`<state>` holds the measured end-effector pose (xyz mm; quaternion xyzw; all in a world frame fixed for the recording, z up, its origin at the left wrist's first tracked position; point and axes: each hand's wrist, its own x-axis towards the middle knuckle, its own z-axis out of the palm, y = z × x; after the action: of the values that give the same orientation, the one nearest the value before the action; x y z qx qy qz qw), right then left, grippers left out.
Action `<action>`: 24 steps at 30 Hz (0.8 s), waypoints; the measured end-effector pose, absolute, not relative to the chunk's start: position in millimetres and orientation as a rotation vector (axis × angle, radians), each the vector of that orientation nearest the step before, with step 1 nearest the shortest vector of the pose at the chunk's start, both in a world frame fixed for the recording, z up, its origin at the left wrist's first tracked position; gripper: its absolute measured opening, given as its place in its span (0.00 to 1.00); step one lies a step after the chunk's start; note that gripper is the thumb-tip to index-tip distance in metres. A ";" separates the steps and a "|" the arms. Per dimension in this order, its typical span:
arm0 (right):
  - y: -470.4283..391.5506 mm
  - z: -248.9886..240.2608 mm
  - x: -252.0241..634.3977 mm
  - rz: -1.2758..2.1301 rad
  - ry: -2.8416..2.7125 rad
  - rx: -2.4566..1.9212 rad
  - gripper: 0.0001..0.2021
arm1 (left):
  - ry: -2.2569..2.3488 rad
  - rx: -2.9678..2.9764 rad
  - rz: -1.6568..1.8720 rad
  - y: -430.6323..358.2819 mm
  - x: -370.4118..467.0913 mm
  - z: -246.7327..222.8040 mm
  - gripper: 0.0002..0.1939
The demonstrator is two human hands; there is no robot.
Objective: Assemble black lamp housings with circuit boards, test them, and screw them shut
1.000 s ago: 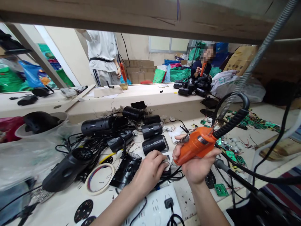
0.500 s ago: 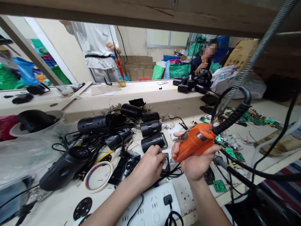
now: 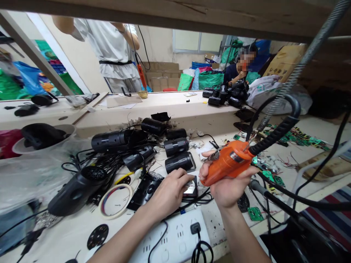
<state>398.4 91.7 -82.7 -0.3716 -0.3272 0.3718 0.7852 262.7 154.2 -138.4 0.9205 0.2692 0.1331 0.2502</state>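
Note:
My right hand (image 3: 230, 188) grips an orange electric screwdriver (image 3: 229, 163), its nose pointing down and left; the tip is out of sight. A thick black cable leads from its rear end. Just left of it, my left hand (image 3: 171, 190) is closed with the fingertips on a small black part (image 3: 195, 190) that has a bright, shiny face. The fingers cover much of that part. Under and beside the left hand lies a black plastic housing piece (image 3: 142, 191). Black cylindrical housings (image 3: 179, 162) rest just beyond the hand.
A white power strip (image 3: 172, 237) lies in front of me, and a tape roll (image 3: 116, 201) to the left. Black hair-dryer-like bodies (image 3: 76, 191) and tangled cords fill the left side. Green circuit boards (image 3: 255, 214) lie on the right. Two people are across the bench (image 3: 164, 106).
My left hand has shifted slightly left and down, exposing more of the part's shiny face. The screwdriver stays in my right hand, barely moved. The standing person's arms have risen.

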 end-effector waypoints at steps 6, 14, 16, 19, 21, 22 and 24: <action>97.2 -87.6 398.0 0.816 -0.711 -0.798 0.36 | 0.664 2.483 0.401 146.2 249.2 -135.9 0.18; 102.4 -94.9 392.4 0.848 -0.726 -0.746 0.36 | 0.634 2.325 0.419 143.4 237.6 -138.7 0.12; 102.8 -95.6 391.4 0.856 -0.738 -0.747 0.36 | 0.630 2.292 0.416 142.3 236.5 -136.4 0.13; 103.6 -96.3 390.8 0.851 -0.740 -0.758 0.36 | 0.642 2.261 0.407 140.6 237.3 -132.8 0.11; 104.6 -96.2 390.4 0.832 -0.741 -0.764 0.36 | 0.671 2.249 0.425 139.3 240.1 -133.4 0.12; 105.3 -95.9 390.1 0.831 -0.744 -0.767 0.37 | 0.693 2.250 0.440 138.6 242.2 -135.0 0.14; 107.2 -94.9 389.3 0.849 -0.747 -0.772 0.37 | 0.747 2.273 0.462 136.9 247.0 -140.4 0.13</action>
<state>389.3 107.2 -94.9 -0.3565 -0.3450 0.3920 0.7747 247.0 136.9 -140.4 0.8754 0.2878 0.1778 0.3454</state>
